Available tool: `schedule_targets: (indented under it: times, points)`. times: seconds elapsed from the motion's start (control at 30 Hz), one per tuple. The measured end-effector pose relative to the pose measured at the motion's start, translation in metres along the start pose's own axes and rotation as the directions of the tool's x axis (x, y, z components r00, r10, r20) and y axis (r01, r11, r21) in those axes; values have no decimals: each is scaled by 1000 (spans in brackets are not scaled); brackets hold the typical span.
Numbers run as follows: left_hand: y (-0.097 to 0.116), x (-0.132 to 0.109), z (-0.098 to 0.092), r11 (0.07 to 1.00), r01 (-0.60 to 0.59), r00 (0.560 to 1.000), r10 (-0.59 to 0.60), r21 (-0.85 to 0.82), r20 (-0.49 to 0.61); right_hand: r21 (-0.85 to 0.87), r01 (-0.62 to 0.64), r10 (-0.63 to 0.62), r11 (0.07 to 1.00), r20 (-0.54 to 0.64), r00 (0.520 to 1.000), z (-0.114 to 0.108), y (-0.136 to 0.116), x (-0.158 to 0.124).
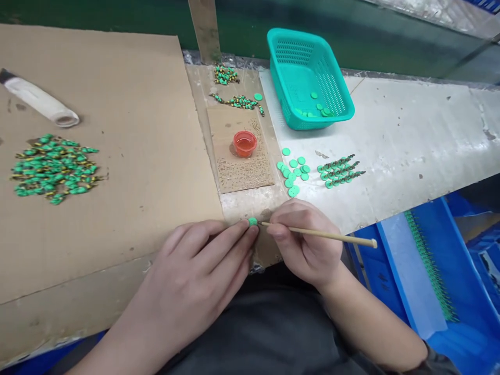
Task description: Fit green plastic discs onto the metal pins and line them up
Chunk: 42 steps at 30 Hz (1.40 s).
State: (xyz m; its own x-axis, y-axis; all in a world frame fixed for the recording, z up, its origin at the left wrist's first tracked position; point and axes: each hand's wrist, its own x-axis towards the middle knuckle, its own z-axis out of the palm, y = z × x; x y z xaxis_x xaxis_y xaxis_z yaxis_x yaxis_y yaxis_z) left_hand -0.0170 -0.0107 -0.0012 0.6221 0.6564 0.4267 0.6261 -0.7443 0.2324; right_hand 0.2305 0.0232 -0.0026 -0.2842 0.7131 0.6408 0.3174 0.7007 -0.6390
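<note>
My left hand (207,260) pinches a small green disc (252,222) at its fingertips, just above the bench edge. A thin wooden stick (332,234) is gripped in my right hand (307,239) like a pencil. Its tip points left at the disc, very close to it; whether they touch I cannot tell. Beyond the hands, a small red cup (245,144) stands on a speckled cardboard piece (250,174). Loose green discs (292,172) lie right of that board. Farther right, small dark-and-green pieces (341,171) are lined up in 3 slanting rows.
On the left cardboard sheet (136,130) lie a heap of green-and-yellow pieces (57,166) and a whitish tube (39,99). A teal basket (308,78) holding several discs stands at the back. Blue bins (464,312) sit below the bench at right.
</note>
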Motion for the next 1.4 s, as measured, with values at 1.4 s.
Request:
schedule_targets:
  times: [1.4]
  points:
    - [1, 3, 4, 1000, -2, 997, 3, 13, -79, 12, -172, 172, 985, -84, 981, -8, -12, -15]
